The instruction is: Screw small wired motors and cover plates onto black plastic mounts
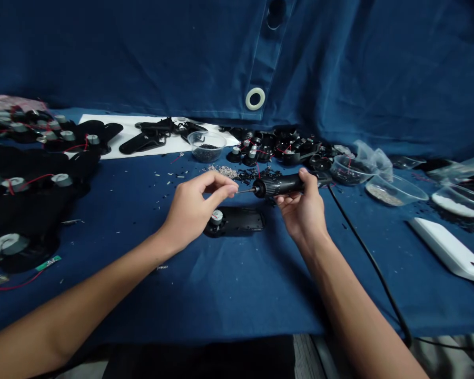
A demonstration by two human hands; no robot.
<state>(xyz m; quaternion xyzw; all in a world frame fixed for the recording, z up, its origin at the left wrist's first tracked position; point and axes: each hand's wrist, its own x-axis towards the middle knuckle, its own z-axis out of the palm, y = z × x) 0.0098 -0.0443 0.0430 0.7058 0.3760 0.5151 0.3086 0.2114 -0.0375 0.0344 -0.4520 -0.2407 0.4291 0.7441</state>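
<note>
- Your right hand [303,209] wraps the black corded electric screwdriver [279,185], fingers closed around its barrel, which lies nearly level and points toward your left hand.
- Your left hand [193,213] sits at the slim bit [245,190], thumb and forefinger pinched close beside it; whether they hold a small screw is too small to tell.
- Just below the gap between your hands lies a black plastic housing [239,220] with a round grey part [216,216] on it.
- Anything small pinched at the bit could slip from a shaky grip and drop among the scattered bits on the blue cloth [205,300].
- The cord [373,266] runs from the screwdriver's rear past your right forearm; catching it could tug the tool off line.
- A heap of silver screws [223,171] and a clear bowl of black screws [207,146] sit just beyond your left hand, so a wide sweep could scatter them.
- The widest stretch of cloth lies between your forearms, toward the table's near edge; on your right, a clear bowl [395,189] and a white plastic box [448,247] crowd the space.
</note>
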